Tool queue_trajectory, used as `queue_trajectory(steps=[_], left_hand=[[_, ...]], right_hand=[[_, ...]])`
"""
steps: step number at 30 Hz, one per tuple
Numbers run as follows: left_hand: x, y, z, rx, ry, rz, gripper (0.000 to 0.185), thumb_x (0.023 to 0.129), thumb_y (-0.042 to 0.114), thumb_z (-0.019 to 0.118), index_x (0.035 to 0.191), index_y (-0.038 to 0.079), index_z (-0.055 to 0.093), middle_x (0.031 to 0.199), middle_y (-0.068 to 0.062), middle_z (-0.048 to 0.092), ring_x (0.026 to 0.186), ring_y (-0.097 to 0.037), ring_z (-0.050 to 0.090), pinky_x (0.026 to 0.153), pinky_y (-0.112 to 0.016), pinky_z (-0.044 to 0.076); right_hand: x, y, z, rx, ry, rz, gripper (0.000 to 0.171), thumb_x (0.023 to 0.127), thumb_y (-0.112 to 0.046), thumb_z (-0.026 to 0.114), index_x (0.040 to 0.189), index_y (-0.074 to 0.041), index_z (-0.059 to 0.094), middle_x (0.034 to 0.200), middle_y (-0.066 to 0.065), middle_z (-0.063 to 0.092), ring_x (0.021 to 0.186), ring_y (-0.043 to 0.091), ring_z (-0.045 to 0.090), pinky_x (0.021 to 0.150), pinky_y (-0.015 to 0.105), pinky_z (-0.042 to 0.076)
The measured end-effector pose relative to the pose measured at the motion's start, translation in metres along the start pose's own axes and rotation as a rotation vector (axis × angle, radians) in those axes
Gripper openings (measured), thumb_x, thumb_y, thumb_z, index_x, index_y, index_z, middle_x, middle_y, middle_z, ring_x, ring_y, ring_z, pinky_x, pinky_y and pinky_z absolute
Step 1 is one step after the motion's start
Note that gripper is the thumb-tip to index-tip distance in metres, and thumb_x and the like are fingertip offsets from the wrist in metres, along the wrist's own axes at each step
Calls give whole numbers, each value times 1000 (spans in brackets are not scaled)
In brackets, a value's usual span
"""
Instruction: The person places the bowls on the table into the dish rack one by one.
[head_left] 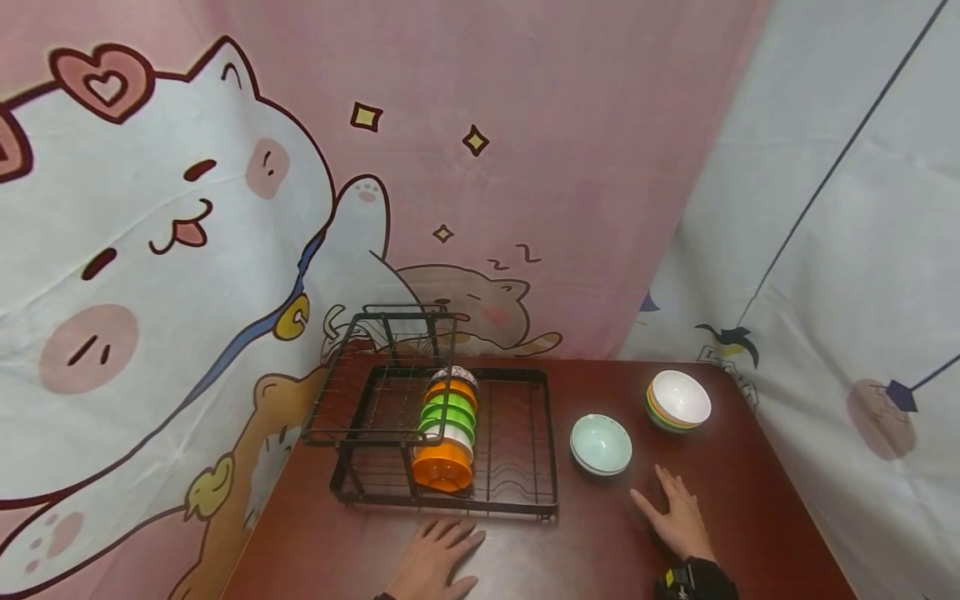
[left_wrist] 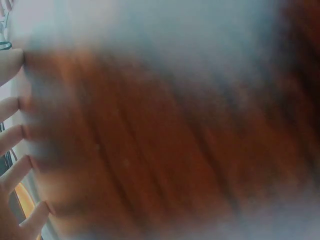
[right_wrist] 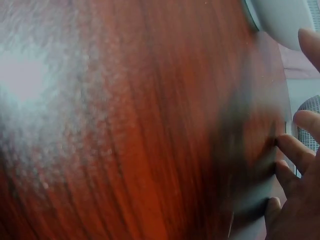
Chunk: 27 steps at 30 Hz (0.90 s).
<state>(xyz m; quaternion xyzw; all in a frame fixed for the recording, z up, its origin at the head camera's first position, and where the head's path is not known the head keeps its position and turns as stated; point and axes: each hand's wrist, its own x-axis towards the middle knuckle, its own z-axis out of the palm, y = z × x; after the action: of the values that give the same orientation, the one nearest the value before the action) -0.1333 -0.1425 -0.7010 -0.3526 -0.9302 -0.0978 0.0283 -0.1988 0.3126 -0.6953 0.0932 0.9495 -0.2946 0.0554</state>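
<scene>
A: While your left hand (head_left: 435, 557) lies flat on the table (head_left: 585, 550), fingers straight and spread, it holds nothing. Just ahead of its fingertips stands the black wire dish rack (head_left: 525, 500), close to them but apart.

B: And in the rack?

A: A row of bowls on edge (head_left: 446, 429), ahead of your left hand: orange nearest you, then white, green, orange again. A raised wire shelf (head_left: 375, 375) sits beyond that, up and to the left of the hand.

B: Your right hand (head_left: 678, 521)?

A: Palm down on the table too, fingers relaxed and splayed, gripping nothing. Just ahead of it and a touch to the left sits the pale green bowl (head_left: 601, 443), upright and near the fingertips, not touching them. Farther ahead of that hand is the white bowl stack (head_left: 678, 402), with coloured rims showing below the top bowl.

B: What do the wrist views add?

A: Little. The left wrist view is blurred wood grain, with your fingers (left_wrist: 12, 135) at the edge. The right wrist view shows the tabletop, your fingers (right_wrist: 295, 152) resting on it, and a pale bowl's edge (right_wrist: 285, 20) above them.
</scene>
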Motion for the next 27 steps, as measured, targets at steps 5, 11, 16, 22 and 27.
queue_trajectory(steps=[5, 11, 16, 22, 27], left_hand=[[0, -1, -1, -4, -20, -9, 56, 86, 57, 41, 136, 33, 36, 136, 8, 38, 117, -17, 39, 87, -53, 34], [0, -1, 0, -11, -27, -17, 56, 86, 57, 40, 136, 34, 35, 136, 8, 37, 118, -17, 39, 87, -52, 34], [-1, -2, 4, -2, -23, -13, 56, 86, 57, 39, 137, 34, 33, 136, 9, 37, 118, -17, 38, 88, -51, 34], [0, -2, 6, -14, -23, -11, 57, 86, 58, 40, 137, 35, 32, 136, 9, 37, 117, -17, 39, 87, -52, 34], [0, -4, 6, -6, -46, -29, 57, 85, 60, 38, 137, 37, 31, 137, 11, 36, 117, -17, 39, 86, -53, 34]], right_hand=[[3, -11, -7, 66, 1, 43, 90, 81, -64, 41, 142, -3, 16, 140, 28, 19, 127, 46, 11, 98, 62, 6], [19, -45, -18, 228, 45, 66, 79, 84, -63, 33, 142, -11, 20, 135, 22, 34, 122, 40, 31, 93, 59, 25], [33, -69, -13, 172, 64, 67, 71, 86, -54, 45, 132, -1, 35, 119, 24, 49, 106, 38, 46, 84, 55, 37], [37, -77, -1, 81, 180, 47, 48, 87, -23, 51, 124, 7, 44, 118, 27, 50, 107, 42, 46, 88, 56, 34], [38, -81, 3, -64, 385, -36, 32, 87, -16, 49, 111, 4, 54, 98, 26, 59, 87, 44, 54, 71, 55, 41]])
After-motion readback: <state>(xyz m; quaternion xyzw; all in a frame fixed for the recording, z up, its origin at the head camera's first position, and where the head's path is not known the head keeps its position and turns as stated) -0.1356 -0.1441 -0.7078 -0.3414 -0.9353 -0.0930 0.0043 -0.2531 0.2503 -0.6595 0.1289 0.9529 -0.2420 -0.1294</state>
